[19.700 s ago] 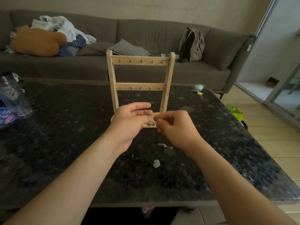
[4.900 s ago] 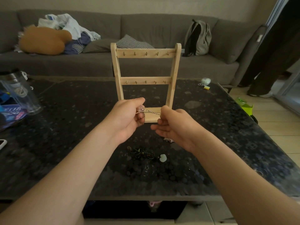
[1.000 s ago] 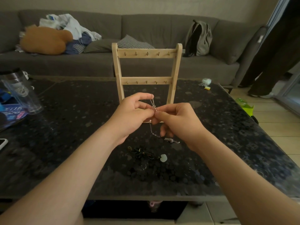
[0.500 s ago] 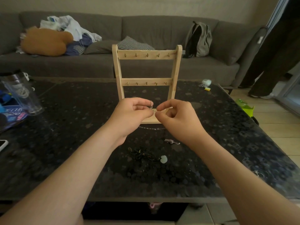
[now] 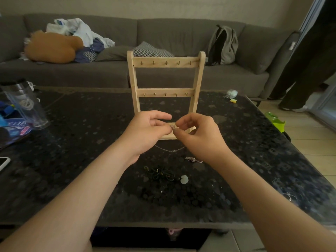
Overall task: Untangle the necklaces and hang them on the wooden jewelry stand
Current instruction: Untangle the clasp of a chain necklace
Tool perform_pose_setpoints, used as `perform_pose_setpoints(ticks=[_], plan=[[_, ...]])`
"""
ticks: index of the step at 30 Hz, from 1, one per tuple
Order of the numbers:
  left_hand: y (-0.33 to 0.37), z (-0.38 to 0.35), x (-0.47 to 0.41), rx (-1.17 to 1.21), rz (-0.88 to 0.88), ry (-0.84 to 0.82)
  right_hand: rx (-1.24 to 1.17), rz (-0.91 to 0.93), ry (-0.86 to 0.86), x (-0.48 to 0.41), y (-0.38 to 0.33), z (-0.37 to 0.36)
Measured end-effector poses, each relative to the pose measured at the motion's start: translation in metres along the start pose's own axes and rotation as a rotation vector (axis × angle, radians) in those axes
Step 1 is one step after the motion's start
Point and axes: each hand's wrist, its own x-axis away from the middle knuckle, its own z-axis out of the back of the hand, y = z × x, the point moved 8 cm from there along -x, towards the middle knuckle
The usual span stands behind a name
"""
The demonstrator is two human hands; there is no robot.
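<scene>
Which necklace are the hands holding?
The thin silver chain: the left hand and right hand pinch it between them, in front of the wooden stand. The black cord necklace with the pale pendant lies untouched on the table.

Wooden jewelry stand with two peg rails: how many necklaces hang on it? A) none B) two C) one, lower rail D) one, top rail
A: both rails of the wooden jewelry stand are bare; left hand and right hand pinch the thin silver chain necklace.
</scene>
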Motion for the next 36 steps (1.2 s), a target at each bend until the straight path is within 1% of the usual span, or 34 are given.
perform_pose_setpoints(ticks=[7,10,15,20,22,25,29,32,36], plan=[[0.001,-0.001,0.001,-0.058,-0.007,-0.01,-0.085,-0.102,-0.01,0.002,0.004,0.0],[0.003,-0.001,0.002,-0.081,-0.022,-0.024,-0.064,-0.118,-0.011,0.001,0.005,-0.001],[0.007,0.002,0.004,-0.084,-0.053,0.015,-0.128,-0.196,-0.093,0.005,0.009,-0.004],[-0.001,-0.001,0.003,0.062,0.054,0.027,-0.199,-0.238,-0.131,0.007,0.008,-0.008],[-0.004,-0.005,0.003,0.048,0.084,0.025,-0.225,-0.261,-0.136,0.007,0.008,-0.01],[-0.002,-0.008,0.003,-0.046,0.081,0.009,-0.277,-0.322,-0.146,0.007,0.01,-0.012],[-0.003,-0.013,0.002,-0.036,0.126,-0.074,-0.347,-0.423,-0.174,0.008,0.016,-0.014],[-0.002,-0.013,0.002,-0.003,0.126,-0.101,-0.379,-0.412,-0.204,0.008,0.016,-0.016],[-0.004,-0.012,0.003,0.039,0.109,-0.104,-0.347,-0.335,-0.228,0.007,0.012,-0.017]])
